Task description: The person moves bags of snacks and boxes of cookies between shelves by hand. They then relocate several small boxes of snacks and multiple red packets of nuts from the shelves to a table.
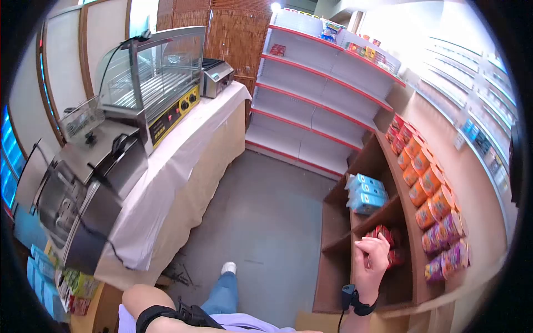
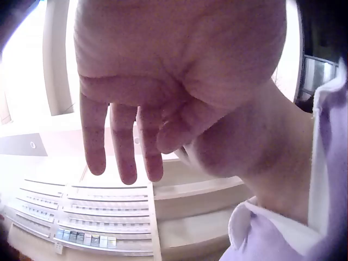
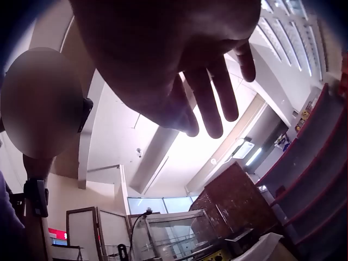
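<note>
My right hand [image 1: 372, 258] is raised in front of the brown cubby shelf [image 1: 363, 299], fingers loosely curled and nothing in them. Red round packages [image 1: 384, 233] sit in the compartment behind it, partly covered by the hand in the head view. The right wrist view shows the same hand [image 3: 179, 65] with its fingers hanging relaxed. My left hand [image 2: 174, 70] is held up close to the chin and neck, its fingers extended downward and empty. In the head view only the left forearm [image 1: 166, 319] with its strap shows.
Light blue packs [image 1: 367, 194] fill another compartment. Orange tubs [image 1: 430, 180] and purple ones [image 1: 444, 238] line the top. White shelving [image 1: 311, 105] with red edges stands ahead. At left, a cloth-covered table [image 1: 183, 172] bears a glass-fronted roller grill [image 1: 161, 83] and a steel fryer [image 1: 83, 205].
</note>
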Demonstrator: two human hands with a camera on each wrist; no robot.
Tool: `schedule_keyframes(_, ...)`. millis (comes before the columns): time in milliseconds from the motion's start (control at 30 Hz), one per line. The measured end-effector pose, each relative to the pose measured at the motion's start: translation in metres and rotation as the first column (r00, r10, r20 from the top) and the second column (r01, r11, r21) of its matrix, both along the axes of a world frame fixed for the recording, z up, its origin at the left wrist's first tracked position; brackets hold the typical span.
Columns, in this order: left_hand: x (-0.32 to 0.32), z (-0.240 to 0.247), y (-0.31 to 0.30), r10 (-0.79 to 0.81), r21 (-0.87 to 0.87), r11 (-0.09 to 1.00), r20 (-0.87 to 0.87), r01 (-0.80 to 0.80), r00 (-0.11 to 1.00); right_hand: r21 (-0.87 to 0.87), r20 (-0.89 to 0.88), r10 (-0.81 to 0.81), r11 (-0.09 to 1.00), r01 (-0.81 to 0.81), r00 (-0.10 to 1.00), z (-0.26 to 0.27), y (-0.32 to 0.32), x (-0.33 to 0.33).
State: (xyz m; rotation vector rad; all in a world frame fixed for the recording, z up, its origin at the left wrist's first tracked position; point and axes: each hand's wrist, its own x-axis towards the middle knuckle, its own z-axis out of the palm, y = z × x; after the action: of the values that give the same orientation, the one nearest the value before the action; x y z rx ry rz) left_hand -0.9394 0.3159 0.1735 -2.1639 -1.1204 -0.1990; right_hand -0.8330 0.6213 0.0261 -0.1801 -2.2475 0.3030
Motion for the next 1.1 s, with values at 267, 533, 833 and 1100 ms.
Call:
schedule_keyframes(267, -0.194, 0.032, 0.139, -0.222, -0.111, 0.942, 0.498, 0.315, 0.838, -0.063, 0.01, -0.223, 0.973, 0.223, 0.975, 0.011, 0.105, -0.156)
schedule_keyframes(533, -0.366, 0.016, 0.286, -0.263, -0.055, 0.851, 0.815, 0.522, 0.516, -0.21, 0.076, -0.484, 0.847, 0.489, 0.872, -0.039, 0.218, -0.255)
schedule_keyframes(833, -0.568, 0.015, 0.434, -0.299, 0.178, 0.936, -0.049, 0.303, 0.953, -0.113, -0.031, -0.437, 0.895, 0.431, 0.899, -0.013, 0.418, -0.467)
schedule_keyframes(1100, -0.737, -0.05, 0.551, -0.526, 0.57, 0.818, 0.687, 0.077, 0.502, 0.163, 0.118, 0.165, 0.97, -0.183, 0.979, 0.094, 0.538, -0.73)
